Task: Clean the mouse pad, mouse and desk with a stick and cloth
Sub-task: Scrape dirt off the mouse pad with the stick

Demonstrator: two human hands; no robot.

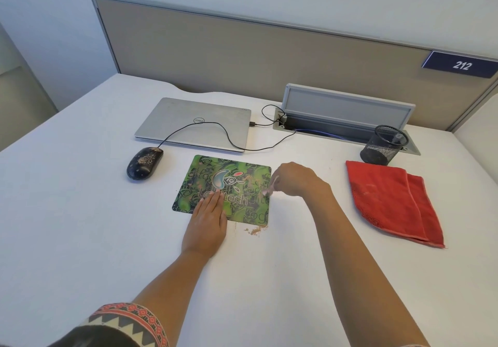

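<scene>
Left hand [207, 225]: flat, fingers straight and together, pressing the near-middle of the mouse pad [204, 168] to pin it down.
Right hand [295, 179]: fingers curled, pinching a thin pale stick [270, 187]. The stick is blurred, so I cannot tell exactly how the fingers sit on it.
Stick: slants down and left from the grip, with its tip over the pad's right part.
Key relation: a patch of brown crumbs [250, 177] lies on the pad just left of and beyond the tip. The right hand is nearer to it.
Likely step: working crumbs off the pad toward its near right corner.
Swept pile [256, 230]: on the desk [80, 212], just off the pad's near edge.
Mouse [144, 164]: left of the pad and apart from it, long axis slanting toward the laptop [194, 120], with crumbs on its top.
Cloth [388, 201]: red and folded, well to the right, nearest the right hand.
Room: there is open desk in front of the pad. The mouse cable [231, 141] crosses the desk behind it.
</scene>
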